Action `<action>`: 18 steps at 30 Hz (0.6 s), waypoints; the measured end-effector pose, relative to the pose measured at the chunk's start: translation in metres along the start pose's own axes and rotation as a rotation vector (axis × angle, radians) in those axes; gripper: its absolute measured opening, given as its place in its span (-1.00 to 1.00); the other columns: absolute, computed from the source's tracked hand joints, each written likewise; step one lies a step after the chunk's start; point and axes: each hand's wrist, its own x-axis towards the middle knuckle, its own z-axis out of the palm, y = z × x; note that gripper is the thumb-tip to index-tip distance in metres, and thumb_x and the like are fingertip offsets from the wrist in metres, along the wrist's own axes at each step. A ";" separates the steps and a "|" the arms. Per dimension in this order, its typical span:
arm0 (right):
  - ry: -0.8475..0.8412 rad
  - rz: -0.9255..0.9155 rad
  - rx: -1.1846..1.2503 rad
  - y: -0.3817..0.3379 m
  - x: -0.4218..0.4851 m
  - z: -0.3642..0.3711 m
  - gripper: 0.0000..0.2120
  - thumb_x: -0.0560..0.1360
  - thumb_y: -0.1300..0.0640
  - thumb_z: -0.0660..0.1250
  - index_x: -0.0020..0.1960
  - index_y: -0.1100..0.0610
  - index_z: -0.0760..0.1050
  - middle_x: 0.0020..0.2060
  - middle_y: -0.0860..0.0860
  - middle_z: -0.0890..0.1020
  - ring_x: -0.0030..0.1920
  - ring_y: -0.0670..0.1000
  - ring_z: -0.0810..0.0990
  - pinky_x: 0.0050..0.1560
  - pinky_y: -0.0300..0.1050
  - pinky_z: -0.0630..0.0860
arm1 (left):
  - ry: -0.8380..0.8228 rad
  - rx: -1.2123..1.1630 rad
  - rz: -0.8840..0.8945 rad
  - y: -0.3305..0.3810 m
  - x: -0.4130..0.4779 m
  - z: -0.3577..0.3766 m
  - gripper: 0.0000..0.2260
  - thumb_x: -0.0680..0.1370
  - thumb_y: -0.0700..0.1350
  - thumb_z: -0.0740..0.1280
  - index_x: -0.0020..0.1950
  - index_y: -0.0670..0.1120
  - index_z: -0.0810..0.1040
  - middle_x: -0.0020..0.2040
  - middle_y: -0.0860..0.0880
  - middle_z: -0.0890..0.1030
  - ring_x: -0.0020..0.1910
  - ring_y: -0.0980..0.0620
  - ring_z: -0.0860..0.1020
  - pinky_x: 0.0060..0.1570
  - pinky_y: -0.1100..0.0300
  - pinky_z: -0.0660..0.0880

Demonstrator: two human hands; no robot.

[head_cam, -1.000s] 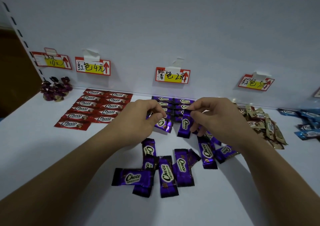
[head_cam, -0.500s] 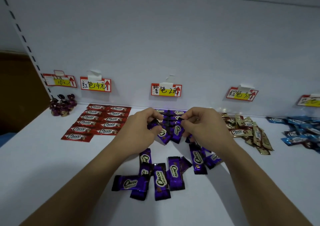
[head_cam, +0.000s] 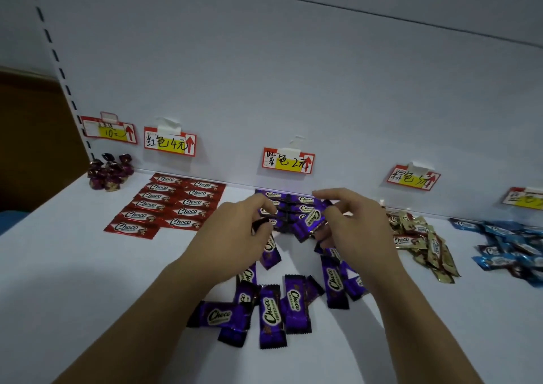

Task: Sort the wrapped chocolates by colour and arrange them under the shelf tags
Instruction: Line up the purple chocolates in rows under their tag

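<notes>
1. Step in hand, as I judge it: two purple bars are being added to the rows (head_cam: 289,207) just past the fingertips, under the purple tag (head_cam: 288,160).
2. To do it well:
   - Turn each bar logo up and lay it the same way as those already down.
   - Butt it edge to edge against the nearest row, with no overlap.
   - Set it flat, then open the pinch. Don't drag it — foil likely slides, and a nudge could skew the laid bars.
   - The red rows (head_cam: 167,204), off to the left of the left hand, show the pattern to copy: two neat columns.
3. Left hand (head_cam: 232,236): fingers curled, with thumb and forefinger pinching the dark crimped end of the hanging bar (head_cam: 270,254). The bar drops from the fingertips back toward the wrist. I cannot tell whether its lower end touches the shelf (head_cam: 88,280).
4. Right hand (head_cam: 355,228): fingers bent, the tips pinching the tilted bar (head_cam: 311,220) by its end. The bar is logo up and held over the rows' near edge, its free end pointing toward the left hand.
5. Left to place: the pile (head_cam: 273,310) of loose purple bars lies between the two wrists, several overlapping at odd angles. The brown heap (head_cam: 423,242) sits just right of the right hand and the blue heap (head_cam: 511,245) farther right — both look unarranged.
</notes>
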 end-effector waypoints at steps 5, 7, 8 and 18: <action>-0.054 0.034 -0.033 0.020 -0.010 0.007 -0.82 0.50 0.26 0.31 -0.18 0.02 0.57 -0.41 -0.01 0.63 -0.39 -0.05 0.61 -0.34 -0.08 0.56 | -0.022 0.026 0.041 -0.008 0.004 -0.002 -0.90 0.59 -0.06 0.28 0.07 0.12 0.50 -0.40 0.09 0.50 -0.48 0.17 0.43 -0.42 0.28 0.34; -0.073 0.019 -0.029 0.021 -0.010 0.009 -0.83 0.49 0.26 0.34 -0.23 0.04 0.55 -0.42 -0.01 0.62 -0.37 -0.03 0.61 -0.38 -0.16 0.48 | -0.027 0.014 0.035 -0.011 0.005 -0.002 -0.94 0.59 -0.07 0.29 0.01 0.10 0.49 -0.36 0.06 0.53 -0.44 0.14 0.45 -0.37 0.24 0.39; -0.077 0.011 -0.031 0.021 -0.010 0.010 -0.82 0.49 0.25 0.34 -0.23 0.03 0.55 -0.42 -0.02 0.62 -0.36 -0.02 0.61 -0.39 -0.17 0.45 | -0.033 -0.003 0.027 -0.012 0.005 -0.002 -0.96 0.59 -0.07 0.30 -0.01 0.08 0.48 -0.33 0.06 0.53 -0.42 0.14 0.46 -0.34 0.22 0.42; -0.197 -0.106 -0.265 0.028 0.001 0.000 -0.78 0.56 0.17 0.29 -0.08 -0.14 0.59 -0.22 -0.13 0.64 -0.25 -0.03 0.63 -0.25 -0.11 0.56 | -0.149 0.101 -0.036 -0.027 0.011 -0.008 -0.92 0.56 -0.02 0.33 -0.11 0.09 0.48 -0.42 0.13 0.47 -0.43 0.22 0.45 -0.40 0.30 0.29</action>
